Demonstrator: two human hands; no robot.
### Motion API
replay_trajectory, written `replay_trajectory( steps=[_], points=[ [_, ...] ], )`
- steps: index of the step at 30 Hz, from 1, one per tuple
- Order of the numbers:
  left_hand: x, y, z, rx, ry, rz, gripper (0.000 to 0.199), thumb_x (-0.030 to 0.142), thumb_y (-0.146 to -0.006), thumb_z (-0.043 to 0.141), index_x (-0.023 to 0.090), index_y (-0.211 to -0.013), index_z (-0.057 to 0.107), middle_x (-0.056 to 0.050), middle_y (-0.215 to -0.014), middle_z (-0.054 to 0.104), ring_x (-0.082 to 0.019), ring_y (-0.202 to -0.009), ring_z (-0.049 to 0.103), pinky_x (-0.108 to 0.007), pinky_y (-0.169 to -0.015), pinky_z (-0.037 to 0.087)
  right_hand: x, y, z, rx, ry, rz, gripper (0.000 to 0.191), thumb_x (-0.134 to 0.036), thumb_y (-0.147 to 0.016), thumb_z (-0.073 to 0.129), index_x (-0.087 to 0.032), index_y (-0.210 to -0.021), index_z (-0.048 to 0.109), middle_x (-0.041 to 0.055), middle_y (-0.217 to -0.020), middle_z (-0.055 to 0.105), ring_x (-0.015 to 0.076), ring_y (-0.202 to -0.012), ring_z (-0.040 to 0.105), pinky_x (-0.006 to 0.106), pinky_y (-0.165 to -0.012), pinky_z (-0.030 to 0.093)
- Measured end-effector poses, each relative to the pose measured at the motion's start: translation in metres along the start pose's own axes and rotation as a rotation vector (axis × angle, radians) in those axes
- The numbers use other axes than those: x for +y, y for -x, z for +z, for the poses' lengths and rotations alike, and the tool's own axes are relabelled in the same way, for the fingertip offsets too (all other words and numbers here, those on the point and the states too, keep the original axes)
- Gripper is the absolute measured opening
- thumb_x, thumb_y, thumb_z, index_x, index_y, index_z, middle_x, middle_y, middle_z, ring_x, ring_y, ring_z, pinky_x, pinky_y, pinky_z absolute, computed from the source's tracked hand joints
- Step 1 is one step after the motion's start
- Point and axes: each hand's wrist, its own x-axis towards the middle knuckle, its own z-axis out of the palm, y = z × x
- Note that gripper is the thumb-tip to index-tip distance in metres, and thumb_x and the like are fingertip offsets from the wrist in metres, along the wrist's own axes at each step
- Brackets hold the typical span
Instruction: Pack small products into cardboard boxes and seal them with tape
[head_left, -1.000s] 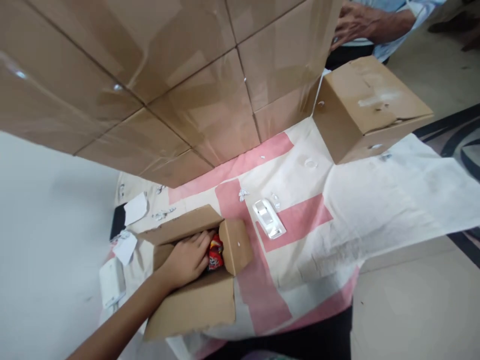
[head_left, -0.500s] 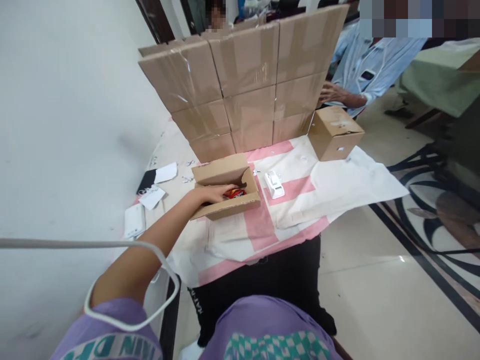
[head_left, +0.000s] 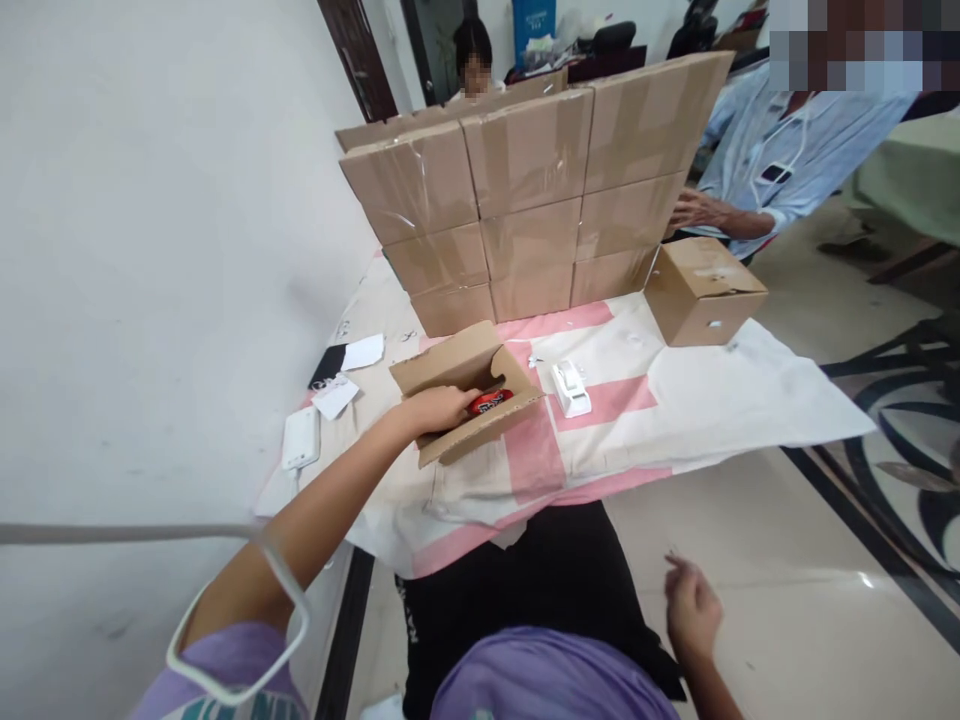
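Note:
My left hand (head_left: 444, 408) reaches into an open cardboard box (head_left: 469, 440) on the table. Its fingers close on a shiny red packet (head_left: 491, 402) with dark and white print; the fingertips are partly hidden. The box's flaps stand up, and most of its inside is out of sight. Low at the right, over the floor and beside my lap, is my right hand (head_left: 691, 605), slightly blurred. Its fingers are curled together in a pinch, and what they hold, if anything, is too small to name.
Stacked taped cartons (head_left: 532, 210) form a wall behind the box. A white tape dispenser (head_left: 572, 388) lies right of it, and a closed carton (head_left: 701, 295) farther right. A white power bank (head_left: 301, 438) and papers (head_left: 364, 352) lie left. Another person's hand (head_left: 697, 210) is by the cartons.
My right hand has come into view at the lower right. My left hand stays in the box, which now sits more tilted, and more of the red packet shows. The camera view has shifted.

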Motion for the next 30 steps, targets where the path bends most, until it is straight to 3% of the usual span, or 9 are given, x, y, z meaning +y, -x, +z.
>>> replay_trajectory(
  steps=[2,4,8,12,16,20,23,27,30],
  points=[
    [-0.002,0.006,-0.001,0.012,0.0,-0.037,0.046,0.035,-0.1,0.034,0.023,-0.14,0.054,-0.014,-0.113,0.074,-0.029,-0.091,0.071,-0.036,-0.076,0.05,-0.003,-0.019,0.007,0.019,-0.028,-0.071,0.056,-0.055,-0.105,0.037,-0.018,-0.082,0.071,0.0029,-0.061,0.056,0.0217,-0.054,0.055,0.037,-0.05,0.046],
    [-0.003,0.01,-0.003,0.023,0.002,-0.069,0.048,0.036,-0.101,0.033,0.025,-0.142,0.053,-0.014,-0.118,0.073,-0.03,-0.093,0.071,-0.036,-0.076,0.051,-0.033,-0.046,0.024,-0.027,-0.148,-0.264,0.046,-0.047,-0.105,0.041,-0.02,-0.087,0.074,0.0039,-0.064,0.06,0.022,-0.06,0.058,0.038,-0.058,0.047],
    [-0.004,0.013,-0.004,0.057,0.019,-0.056,0.047,0.036,-0.1,0.038,0.032,-0.143,0.055,-0.008,-0.131,0.07,-0.028,-0.105,0.07,-0.035,-0.084,0.051,-0.145,-0.109,0.086,-0.512,-0.488,-0.748,0.027,-0.036,-0.101,0.053,-0.025,-0.106,0.077,0.0088,-0.095,0.074,0.0271,-0.092,0.065,0.046,-0.084,0.052],
    [-0.006,0.014,0.0,0.081,0.108,0.018,0.048,0.033,-0.098,0.042,0.034,-0.144,0.058,-0.003,-0.138,0.068,-0.025,-0.117,0.067,-0.031,-0.092,0.05,-0.227,-0.158,0.144,-0.904,-0.665,-0.74,0.025,-0.042,-0.099,0.059,-0.028,-0.098,0.08,0.0041,-0.081,0.072,0.0245,-0.092,0.063,0.042,-0.086,0.051],
    [-0.01,0.013,0.01,0.125,0.139,0.111,0.052,0.025,-0.094,0.044,0.032,-0.144,0.058,-0.002,-0.144,0.064,-0.025,-0.126,0.063,-0.03,-0.096,0.048,-0.247,-0.168,0.167,-1.28,-0.458,-0.696,0.033,-0.045,-0.1,0.056,-0.023,-0.101,0.08,0.0046,-0.093,0.076,0.0221,-0.089,0.065,0.038,-0.085,0.05],
    [-0.011,0.014,0.017,0.127,0.097,0.094,0.048,0.033,-0.098,0.043,0.03,-0.143,0.057,-0.004,-0.143,0.064,-0.028,-0.121,0.065,-0.035,-0.095,0.049,-0.247,-0.146,0.168,-1.132,0.114,-1.039,0.035,-0.042,-0.1,0.054,-0.022,-0.102,0.082,0.009,-0.085,0.074,0.0281,-0.098,0.059,0.04,-0.082,0.047],
    [-0.011,0.015,0.018,0.091,0.097,-0.008,0.048,0.039,-0.099,0.043,0.031,-0.145,0.053,-0.006,-0.139,0.067,-0.03,-0.118,0.067,-0.038,-0.092,0.051,-0.242,-0.134,0.165,-0.92,0.307,-1.186,0.043,-0.043,-0.1,0.053,-0.017,-0.128,0.073,0.0142,-0.09,0.072,0.0316,-0.102,0.056,0.041,-0.079,0.047],
    [-0.011,0.001,0.018,0.126,0.103,-0.089,0.051,0.033,-0.097,0.043,0.029,-0.148,0.051,-0.011,-0.135,0.069,-0.033,-0.112,0.07,-0.043,-0.09,0.053,-0.218,-0.143,0.165,-0.821,0.036,-1.294,0.045,-0.036,-0.101,0.049,-0.018,-0.141,0.059,0.0123,-0.1,0.067,0.0287,-0.093,0.055,0.045,-0.083,0.049],
    [-0.012,-0.013,0.014,0.054,0.22,0.0,0.057,0.035,-0.094,0.054,0.028,-0.15,0.051,-0.011,-0.14,0.067,-0.032,-0.116,0.069,-0.041,-0.094,0.054,-0.191,-0.155,0.174,-0.738,-0.31,-1.142,0.05,-0.033,-0.1,0.052,-0.028,-0.15,0.049,0.0087,-0.105,0.065,0.0268,-0.093,0.06,0.045,-0.084,0.051]
  ],
)
